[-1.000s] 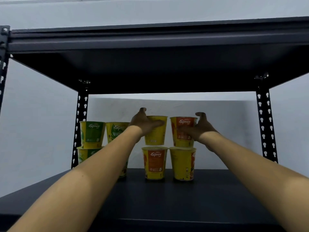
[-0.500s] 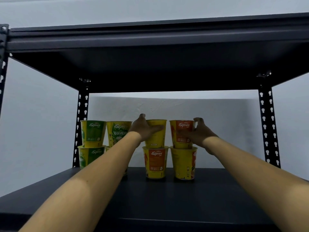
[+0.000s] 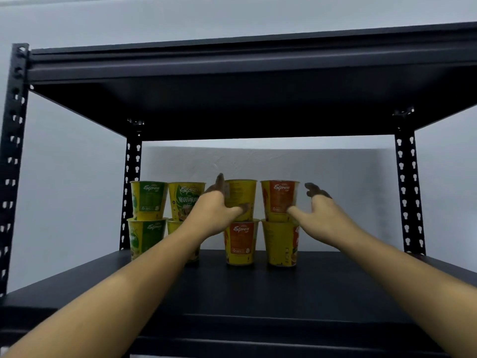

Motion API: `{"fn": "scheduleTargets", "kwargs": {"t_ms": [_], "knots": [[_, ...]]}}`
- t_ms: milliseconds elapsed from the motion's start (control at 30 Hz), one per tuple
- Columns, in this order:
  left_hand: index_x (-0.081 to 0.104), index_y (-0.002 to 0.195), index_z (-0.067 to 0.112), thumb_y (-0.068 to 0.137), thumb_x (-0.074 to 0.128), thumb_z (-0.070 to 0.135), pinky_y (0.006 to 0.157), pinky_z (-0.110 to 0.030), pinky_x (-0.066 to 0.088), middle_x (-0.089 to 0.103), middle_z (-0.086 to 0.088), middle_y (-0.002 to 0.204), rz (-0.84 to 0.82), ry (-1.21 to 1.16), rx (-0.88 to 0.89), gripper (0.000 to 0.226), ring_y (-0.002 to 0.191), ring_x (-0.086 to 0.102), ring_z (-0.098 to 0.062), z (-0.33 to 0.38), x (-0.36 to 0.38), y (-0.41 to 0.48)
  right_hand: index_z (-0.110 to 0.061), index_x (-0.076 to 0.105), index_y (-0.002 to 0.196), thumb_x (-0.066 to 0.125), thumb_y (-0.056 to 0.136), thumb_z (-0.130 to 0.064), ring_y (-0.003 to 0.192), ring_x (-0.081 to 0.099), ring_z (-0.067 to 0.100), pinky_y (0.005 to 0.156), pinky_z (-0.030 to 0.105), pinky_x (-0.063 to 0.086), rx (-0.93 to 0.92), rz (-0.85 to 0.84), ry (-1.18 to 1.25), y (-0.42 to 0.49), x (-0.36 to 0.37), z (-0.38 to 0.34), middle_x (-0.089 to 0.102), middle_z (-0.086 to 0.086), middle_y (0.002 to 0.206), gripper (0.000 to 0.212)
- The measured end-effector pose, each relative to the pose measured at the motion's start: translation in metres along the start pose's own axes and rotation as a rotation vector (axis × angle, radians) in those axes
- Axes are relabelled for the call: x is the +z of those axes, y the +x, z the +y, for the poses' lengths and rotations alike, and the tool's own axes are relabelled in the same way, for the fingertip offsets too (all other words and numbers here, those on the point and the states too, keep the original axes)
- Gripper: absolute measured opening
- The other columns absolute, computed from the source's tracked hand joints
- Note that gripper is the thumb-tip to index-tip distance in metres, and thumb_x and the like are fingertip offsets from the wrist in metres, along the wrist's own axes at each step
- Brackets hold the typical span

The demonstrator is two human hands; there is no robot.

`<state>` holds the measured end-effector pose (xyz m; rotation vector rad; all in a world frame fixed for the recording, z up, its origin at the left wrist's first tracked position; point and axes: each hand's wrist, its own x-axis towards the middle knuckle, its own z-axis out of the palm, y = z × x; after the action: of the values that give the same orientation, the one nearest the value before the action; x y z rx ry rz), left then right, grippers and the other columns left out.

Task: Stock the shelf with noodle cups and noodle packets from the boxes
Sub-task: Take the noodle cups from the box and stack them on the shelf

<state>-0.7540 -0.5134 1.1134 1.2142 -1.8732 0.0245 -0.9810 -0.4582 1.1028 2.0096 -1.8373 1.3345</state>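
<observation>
1. My left grip curls round the upper yellow cup, with the thumb up its left side and the fingers across its front.
2. That cup sits upright on the lower orange-label cup, which stands on the shelf near the back.
3. My right grip is spread, thumb clear of everything. One fingertip reaches the lower front of the upper orange cup; I cannot tell whether it touches.
4. That cup stands on the lower yellow cup, just beside the middle stack.
5. To the left stand two more two-high stacks of green-label cups. My left forearm hides most of one lower cup.
</observation>
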Motion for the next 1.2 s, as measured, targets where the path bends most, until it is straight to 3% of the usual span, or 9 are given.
{"fn": "scheduleTargets", "kwargs": {"t_ms": [33,67,200,367,567,700,967,1100,1200], "knots": [[0.031,0.157,0.016,0.095,0.065,0.054,0.073,-0.022,0.053,0.063,0.0,0.121,0.009,0.03,0.032,0.08,0.092,0.062,-0.008,0.001,-0.001,-0.011,-0.02,0.029,0.156,0.058,0.098,-0.054,0.125,0.052,0.021,0.088,0.032,0.046,-0.046,-0.016,-0.044,-0.012,-0.003,-0.002,0.048,0.008,0.148,0.073],[0.038,0.154,0.016,0.094,0.065,0.057,0.076,-0.022,0.052,0.063,0.002,0.121,0.019,0.055,0.057,0.077,0.098,0.061,-0.008,0.0,-0.001,-0.021,-0.023,0.032,0.154,0.055,0.097,-0.059,0.131,0.048,0.02,0.098,0.036,0.045,-0.086,-0.043,-0.092,-0.022,-0.004,-0.002,0.044,0.005,0.152,0.072],[0.03,0.161,0.024,0.095,0.064,0.055,0.107,-0.031,0.042,0.045,0.002,0.157,-0.017,0.05,0.141,0.08,0.141,0.044,-0.015,0.003,0.001,-0.064,-0.028,0.032,0.157,0.047,0.099,-0.062,0.144,0.037,0.014,0.113,0.035,0.036,-0.148,-0.215,-0.191,-0.06,-0.008,-0.002,0.034,-0.006,0.161,0.069],[0.041,0.156,0.028,0.098,0.061,0.053,0.106,-0.022,0.037,0.048,0.008,0.155,-0.182,0.043,0.13,0.066,0.139,0.045,-0.009,0.004,0.004,-0.112,-0.033,0.031,0.158,0.043,0.101,-0.062,0.145,0.037,0.011,0.112,0.029,0.034,-0.116,-0.434,-0.187,-0.099,-0.009,-0.003,0.035,-0.011,0.162,0.065],[0.051,0.15,0.028,0.098,0.053,0.061,0.114,-0.037,0.042,0.053,0.006,0.152,-0.35,0.158,0.068,0.062,0.137,0.05,-0.014,0.007,0.014,-0.135,-0.03,0.027,0.16,0.035,0.103,-0.063,0.15,0.031,0.019,0.118,0.034,0.03,-0.047,-0.587,-0.258,-0.119,-0.004,-0.006,0.029,-0.006,0.165,0.067],[0.056,0.144,0.03,0.102,0.043,0.062,0.107,-0.047,0.048,0.06,0.002,0.143,-0.413,0.249,0.013,0.055,0.129,0.056,-0.021,0.013,0.013,-0.144,-0.027,0.03,0.159,0.027,0.104,-0.061,0.146,0.036,0.024,0.115,0.038,0.036,-0.026,-0.584,-0.349,-0.13,0.002,-0.009,0.034,0.0,0.163,0.065],[0.07,0.124,0.036,0.101,0.034,0.064,0.094,-0.047,0.054,0.071,0.004,0.119,-0.4,0.298,0.014,0.051,0.107,0.064,-0.022,0.013,0.015,-0.15,-0.029,0.048,0.148,0.018,0.105,-0.06,0.138,0.046,0.022,0.11,0.045,0.042,-0.049,-0.511,-0.445,-0.144,0.006,-0.01,0.048,-0.004,0.154,0.061],[0.076,0.111,0.038,0.1,0.045,0.06,0.088,-0.045,0.057,0.074,0.008,0.102,-0.331,0.154,0.042,0.04,0.095,0.066,-0.017,0.01,0.01,-0.154,-0.033,0.052,0.144,0.023,0.105,-0.06,0.127,0.054,0.022,0.1,0.045,0.049,-0.014,-0.417,-0.433,-0.151,0.006,-0.014,0.057,-0.004,0.144,0.056],[0.079,0.109,0.032,0.101,0.055,0.049,0.096,-0.042,0.056,0.077,0.007,0.107,-0.27,-0.036,0.088,0.03,0.1,0.067,-0.014,0.008,-0.002,-0.167,-0.031,0.05,0.147,0.028,0.103,-0.062,0.127,0.055,0.022,0.1,0.043,0.05,-0.017,-0.342,-0.399,-0.165,0.006,-0.021,0.058,-0.003,0.144,0.057]]}}
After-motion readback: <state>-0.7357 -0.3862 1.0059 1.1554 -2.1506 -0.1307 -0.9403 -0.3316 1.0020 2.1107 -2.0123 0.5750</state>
